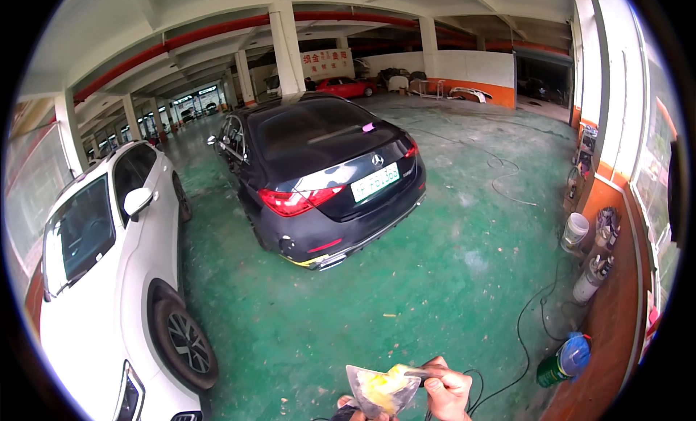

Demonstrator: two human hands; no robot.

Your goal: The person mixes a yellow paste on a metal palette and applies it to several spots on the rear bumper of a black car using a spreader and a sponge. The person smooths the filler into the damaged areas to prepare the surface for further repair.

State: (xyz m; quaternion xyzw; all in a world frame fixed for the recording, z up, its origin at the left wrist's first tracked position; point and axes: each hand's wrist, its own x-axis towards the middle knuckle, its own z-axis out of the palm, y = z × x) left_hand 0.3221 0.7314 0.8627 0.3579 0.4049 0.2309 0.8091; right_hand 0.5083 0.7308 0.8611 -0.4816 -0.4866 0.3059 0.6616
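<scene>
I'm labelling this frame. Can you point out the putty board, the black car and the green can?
Putty board (pixel 380 388): head view, its yellow-smeared face.
Black car (pixel 319 142): head view, rear window.
Green can (pixel 552 372): head view, its side.

Yellow-smeared grey board (pixel 382 389), black car (pixel 326 171), white car (pixel 109 276), green floor (pixel 435 276)

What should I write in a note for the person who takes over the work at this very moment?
Right hand: grips a small spreader tool, its tip on the mixing board.
Left hand: holds the grey mixing board from below; only the fingertips show.
On the board: yellow filler paste, partly spread.
Dark sedan: stands ahead on the green floor, rear toward you, with a yellow patch at the lower rear bumper.
White car: on the left.
Done: paste is on the board.
Left: whether mixing is finished cannot be told.
</scene>
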